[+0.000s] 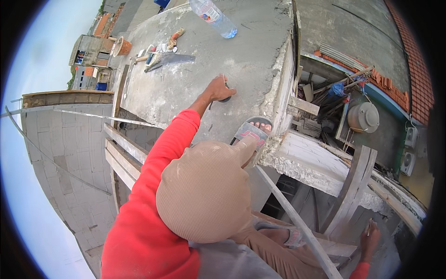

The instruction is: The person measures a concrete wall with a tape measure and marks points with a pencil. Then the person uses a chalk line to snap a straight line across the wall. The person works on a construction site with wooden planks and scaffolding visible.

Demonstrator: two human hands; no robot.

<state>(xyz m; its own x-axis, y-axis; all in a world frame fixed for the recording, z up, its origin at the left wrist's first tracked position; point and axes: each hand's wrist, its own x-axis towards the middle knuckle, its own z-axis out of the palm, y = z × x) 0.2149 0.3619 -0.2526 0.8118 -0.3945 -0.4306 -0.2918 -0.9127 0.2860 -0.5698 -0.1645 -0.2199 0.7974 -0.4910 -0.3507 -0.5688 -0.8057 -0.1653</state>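
Note:
My left hand (220, 89) reaches out in a red sleeve and rests on the grey concrete slab (232, 69). Its fingers are closed on a small dark rounded object (225, 99), mostly hidden under the palm. Low on the right, my right hand (370, 239) is held beside a wooden post (353, 190). Its fingers are pinched around something small and pale, too little to name. Further up the slab lie a hand saw (169, 61) and some small tools. A clear plastic bottle (214, 18) lies near the far edge.
My bent knee (204, 193) fills the middle; one sandalled foot (253, 132) is on the slab, the other (283, 235) lower. A long pale bar (297, 221) slants past my leg. Right of the broken edge are a drop, scrap wood (325, 102) and a round tank (364, 117).

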